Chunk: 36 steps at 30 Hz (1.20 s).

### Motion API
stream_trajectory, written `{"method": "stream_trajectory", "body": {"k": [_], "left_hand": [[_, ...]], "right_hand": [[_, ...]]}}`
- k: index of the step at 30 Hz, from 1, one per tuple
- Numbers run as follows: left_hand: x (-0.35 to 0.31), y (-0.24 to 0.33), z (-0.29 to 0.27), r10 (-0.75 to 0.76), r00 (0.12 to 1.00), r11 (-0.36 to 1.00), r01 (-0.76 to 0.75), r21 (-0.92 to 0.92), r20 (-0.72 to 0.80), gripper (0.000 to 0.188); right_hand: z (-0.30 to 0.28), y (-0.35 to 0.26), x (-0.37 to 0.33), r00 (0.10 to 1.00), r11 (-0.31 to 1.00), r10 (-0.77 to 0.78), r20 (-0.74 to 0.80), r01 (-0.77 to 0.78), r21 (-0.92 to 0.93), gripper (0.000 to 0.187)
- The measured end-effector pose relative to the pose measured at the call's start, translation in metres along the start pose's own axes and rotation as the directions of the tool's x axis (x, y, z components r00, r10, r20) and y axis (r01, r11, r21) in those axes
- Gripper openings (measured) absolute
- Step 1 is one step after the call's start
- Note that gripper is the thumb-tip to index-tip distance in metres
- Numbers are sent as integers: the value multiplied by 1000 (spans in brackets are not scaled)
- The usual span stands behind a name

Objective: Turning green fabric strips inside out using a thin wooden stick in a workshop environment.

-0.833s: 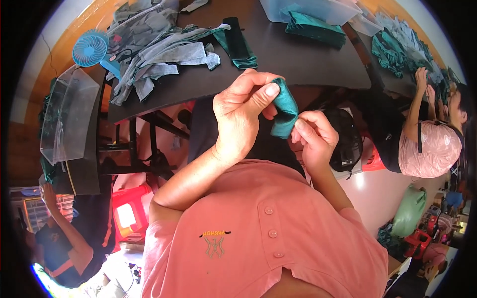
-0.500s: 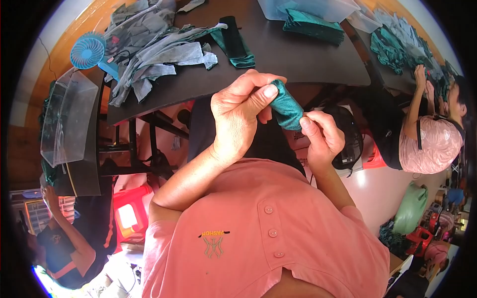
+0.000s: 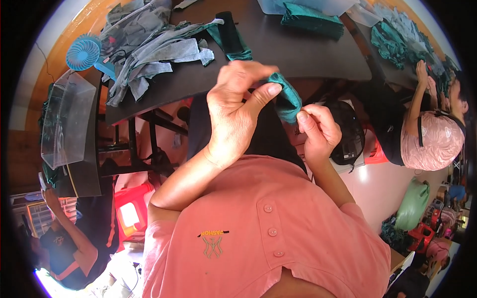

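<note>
Cloth (image 3: 290,102) held up between the person's chest and the table (image 3: 298,57). Left hand (image 3: 237,99) half-curled, thumb and forefinger on its upper end; right hand (image 3: 320,130) nearly closed, pinching its lower end.

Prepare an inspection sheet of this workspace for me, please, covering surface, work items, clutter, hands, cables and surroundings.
Surface: dark table, partly covered.
Work items: green fabric piece, held off the table.
Clutter: grey-green cloth strips, blue fan, folded green stack by a translucent bin.
Hands: left hand holds the piece's upper end; right hand pinches its lower end.
Cables: thin wire at far left.
Surroundings: co-workers on the left and right; red stool.
</note>
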<state>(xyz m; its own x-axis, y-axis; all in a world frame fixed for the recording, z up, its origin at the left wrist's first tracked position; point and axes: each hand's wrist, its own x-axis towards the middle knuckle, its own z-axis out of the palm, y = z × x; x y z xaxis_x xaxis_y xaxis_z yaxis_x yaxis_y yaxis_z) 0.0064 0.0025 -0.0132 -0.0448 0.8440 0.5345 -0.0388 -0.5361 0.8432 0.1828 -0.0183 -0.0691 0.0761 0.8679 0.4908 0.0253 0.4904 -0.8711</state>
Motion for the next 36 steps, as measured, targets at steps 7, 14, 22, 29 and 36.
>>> {"method": "stream_trajectory", "body": {"k": [7, 14, 22, 29, 36], "left_hand": [[1, 11, -2, -48, 999, 997, 48, -67, -8, 21], [3, 10, -7, -122, 992, 970, 125, -207, 29, 19], [2, 9, -14, -181, 983, 940, 175, -294, 6, 18], [0, 12, -18, -187, 982, 934, 182, -307, 14, 14], [-4, 13, -22, -173, 985, 942, 173, -286, 25, 13]], "right_hand": [[5, -4, -2, 1000, 997, -21, 8, 21, -68, 7], [2, -2, -2, 999, 999, 31, 34, -30, -18, 9], [3, -4, -1, 996, 999, 39, 83, -36, -33, 8], [-1, -9, 1, 993, 996, -18, 121, 28, -87, 7], [-4, 4, 2, 975, 979, -134, 177, 159, -131, 7]]}}
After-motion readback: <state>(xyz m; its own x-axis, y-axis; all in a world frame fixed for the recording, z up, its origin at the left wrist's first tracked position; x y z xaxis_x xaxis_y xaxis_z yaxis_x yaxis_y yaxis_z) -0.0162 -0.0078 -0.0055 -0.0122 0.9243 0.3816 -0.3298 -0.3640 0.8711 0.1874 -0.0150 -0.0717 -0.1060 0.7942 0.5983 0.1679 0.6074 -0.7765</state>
